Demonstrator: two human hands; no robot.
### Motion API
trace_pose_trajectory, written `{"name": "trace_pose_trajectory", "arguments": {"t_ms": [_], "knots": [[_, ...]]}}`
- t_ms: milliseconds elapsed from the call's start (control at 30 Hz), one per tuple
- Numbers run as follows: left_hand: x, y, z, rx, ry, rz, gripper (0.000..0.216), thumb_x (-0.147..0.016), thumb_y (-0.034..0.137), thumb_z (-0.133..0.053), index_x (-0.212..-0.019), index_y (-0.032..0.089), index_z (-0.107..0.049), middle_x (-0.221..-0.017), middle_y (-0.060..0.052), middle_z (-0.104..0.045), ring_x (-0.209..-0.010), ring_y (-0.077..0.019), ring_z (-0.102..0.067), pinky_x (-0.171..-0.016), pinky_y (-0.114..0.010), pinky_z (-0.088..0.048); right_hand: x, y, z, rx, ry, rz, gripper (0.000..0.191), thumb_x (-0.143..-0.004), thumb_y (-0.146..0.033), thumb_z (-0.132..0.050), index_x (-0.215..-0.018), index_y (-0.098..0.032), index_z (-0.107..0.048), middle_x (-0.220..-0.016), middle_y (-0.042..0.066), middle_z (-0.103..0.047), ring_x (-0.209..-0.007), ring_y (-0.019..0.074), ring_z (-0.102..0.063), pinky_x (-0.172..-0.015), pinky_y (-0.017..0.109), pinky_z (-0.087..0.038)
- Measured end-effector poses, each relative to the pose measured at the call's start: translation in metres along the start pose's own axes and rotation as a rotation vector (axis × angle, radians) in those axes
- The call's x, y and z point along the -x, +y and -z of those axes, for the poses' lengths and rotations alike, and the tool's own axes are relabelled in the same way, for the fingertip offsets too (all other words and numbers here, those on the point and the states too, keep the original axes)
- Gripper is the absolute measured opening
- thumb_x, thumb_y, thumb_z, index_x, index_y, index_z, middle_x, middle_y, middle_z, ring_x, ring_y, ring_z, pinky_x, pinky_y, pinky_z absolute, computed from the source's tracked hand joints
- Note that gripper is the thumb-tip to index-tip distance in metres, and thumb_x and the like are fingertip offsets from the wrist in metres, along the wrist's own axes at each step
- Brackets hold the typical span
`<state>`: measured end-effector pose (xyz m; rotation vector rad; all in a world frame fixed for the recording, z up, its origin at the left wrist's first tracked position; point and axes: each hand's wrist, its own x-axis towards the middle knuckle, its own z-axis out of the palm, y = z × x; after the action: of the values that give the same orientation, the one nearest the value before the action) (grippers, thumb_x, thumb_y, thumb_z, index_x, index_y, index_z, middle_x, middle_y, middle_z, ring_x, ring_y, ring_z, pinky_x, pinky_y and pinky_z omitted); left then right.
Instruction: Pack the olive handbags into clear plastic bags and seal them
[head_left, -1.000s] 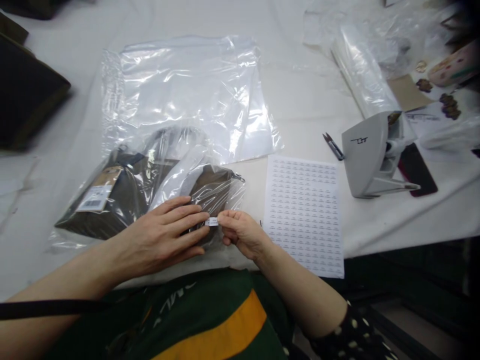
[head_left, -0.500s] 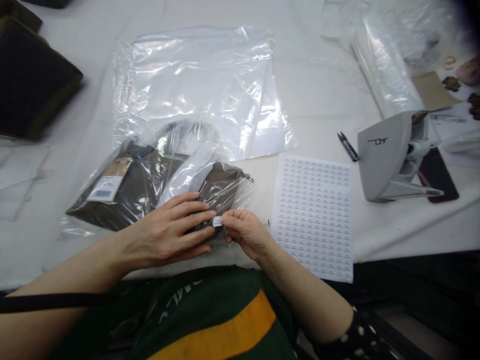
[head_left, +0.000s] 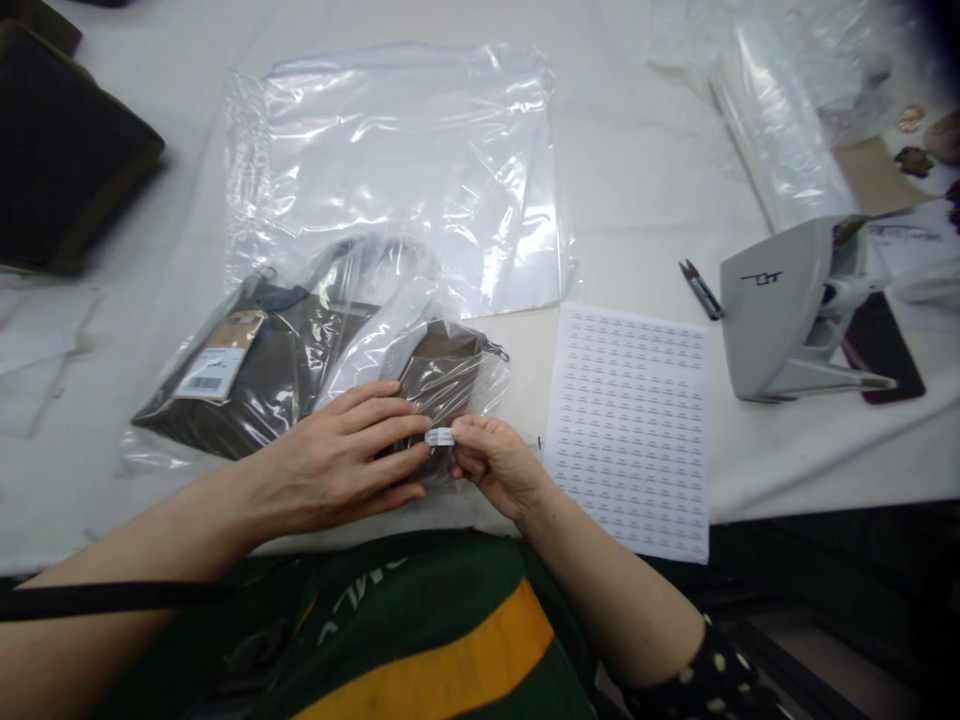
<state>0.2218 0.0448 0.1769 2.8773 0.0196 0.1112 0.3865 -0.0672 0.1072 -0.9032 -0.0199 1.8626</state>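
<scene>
Though loosely apart, left grip (head_left: 341, 468) flat on the wrapped bag (head_left: 289, 355); right grip (head_left: 499, 462) tight on a white label (head_left: 440, 437).

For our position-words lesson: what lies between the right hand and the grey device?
The head view shows a printed sheet, nearer the right hand, and small snips beside the grey device.

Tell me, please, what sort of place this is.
Probably a packing area in a workshop or factory. A dark bag with a barcode tag lies in clear plastic, flat plastic sleeves lie behind it, and a sheet with rows of small print lies to the right.
</scene>
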Motion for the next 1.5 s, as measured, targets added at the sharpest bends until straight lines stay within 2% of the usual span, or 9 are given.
{"name": "trace_pose_trajectory", "arguments": {"t_ms": [167, 333, 667, 1233, 1500], "knots": [[0.001, -0.0019, -0.0027, -0.034, 0.01, -0.021, 0.027, -0.08, 0.034, -0.061, -0.103, 0.02, -0.059, -0.11, -0.006, -0.062, -0.108, -0.0216, -0.054, -0.104, -0.043, -0.038, 0.0004, -0.0001, -0.0043, 0.076, 0.054, 0.012, 0.023, -0.064, -0.034, -0.072, -0.063, -0.016, -0.058, -0.047, -0.008, -0.04, -0.043, 0.0057, -0.031, -0.048, 0.02, -0.039], [0.002, -0.0026, -0.0049, -0.033, 0.013, -0.022, 0.025, -0.081, 0.034, -0.06, -0.102, 0.021, -0.059, -0.112, -0.006, -0.062, -0.11, -0.0209, -0.053, -0.105, -0.044, -0.037, 0.0001, -0.0012, -0.009, 0.089, 0.095, 0.006, 0.024, -0.062, -0.035, -0.073, -0.062, -0.015, -0.059, -0.047, -0.008, -0.041, -0.044, 0.0057, -0.037, -0.046, 0.019, -0.04], [0.0033, -0.0019, -0.0085, -0.009, 0.064, -0.01, 0.024, -0.081, 0.033, -0.061, -0.101, 0.02, -0.059, -0.111, -0.007, -0.063, -0.109, -0.0213, -0.054, -0.103, -0.045, -0.039, -0.0036, 0.0006, -0.0078, 0.095, 0.113, -0.001, 0.026, -0.061, -0.036, -0.074, -0.065, -0.014, -0.061, -0.048, -0.007, -0.047, -0.04, 0.0051, -0.038, -0.034, 0.015, -0.038], [0.0042, -0.004, -0.0062, 0.03, 0.116, -0.05, 0.03, -0.078, 0.031, -0.065, -0.104, 0.017, -0.058, -0.112, -0.008, -0.064, -0.109, -0.0221, -0.056, -0.102, -0.046, -0.042, -0.0042, 0.006, -0.0087, 0.072, 0.138, 0.056, 0.026, -0.062, -0.036, -0.074, -0.065, -0.014, -0.06, -0.048, -0.007, -0.046, -0.041, 0.005, -0.038, -0.036, 0.015, -0.041], [0.0047, -0.004, -0.0043, 0.05, 0.093, -0.04, 0.033, -0.079, 0.028, -0.064, -0.109, 0.018, -0.057, -0.117, -0.009, -0.061, -0.111, -0.0213, -0.055, -0.104, -0.045, -0.04, -0.0044, 0.0066, -0.0081, 0.062, 0.13, 0.061, 0.027, -0.063, -0.036, -0.074, -0.064, -0.014, -0.059, -0.051, -0.006, -0.049, -0.042, 0.0052, -0.042, -0.036, 0.015, -0.04]]}}
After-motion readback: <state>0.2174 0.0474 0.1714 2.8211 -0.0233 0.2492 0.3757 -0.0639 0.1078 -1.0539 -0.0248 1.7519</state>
